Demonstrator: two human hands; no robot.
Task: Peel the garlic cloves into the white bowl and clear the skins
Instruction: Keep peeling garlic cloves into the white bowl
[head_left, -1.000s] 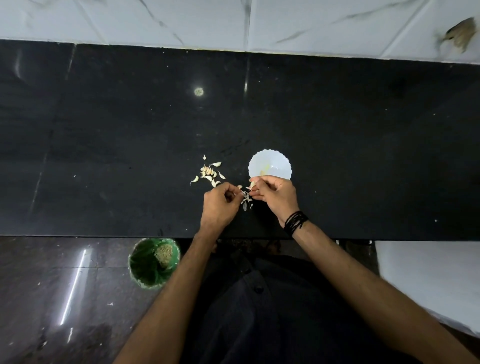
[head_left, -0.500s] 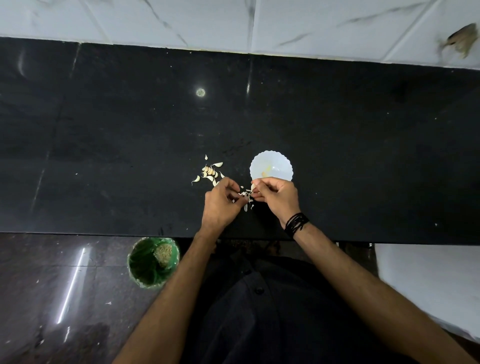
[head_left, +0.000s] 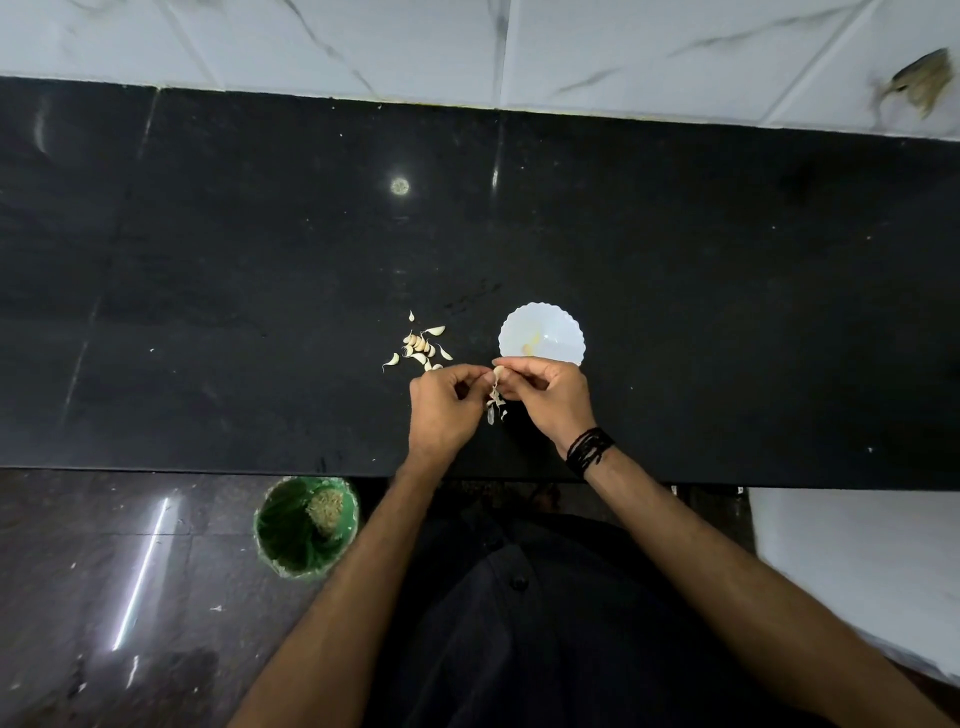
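Observation:
A small white scalloped bowl (head_left: 556, 332) sits on the black counter, with a yellowish bit inside. Just in front of it my right hand (head_left: 550, 397) pinches a garlic clove (head_left: 497, 373) at its fingertips. My left hand (head_left: 444, 408) meets it from the left, its fingertips pinching the clove's skin. Loose skins (head_left: 494, 404) lie on the counter between the two hands. A heap of unpeeled cloves (head_left: 420, 345) lies left of the bowl, just beyond my left hand.
The black stone counter (head_left: 208, 286) runs wide to both sides, backed by a white tiled wall (head_left: 363, 41). A green bin (head_left: 306, 525) with scraps stands on the dark floor below the counter's front edge, left of my body. A white surface (head_left: 857, 561) shows at lower right.
Both hands stay together in front of the bowl; their fingers have shifted slightly around the clove, and the skins between them hang a little lower.

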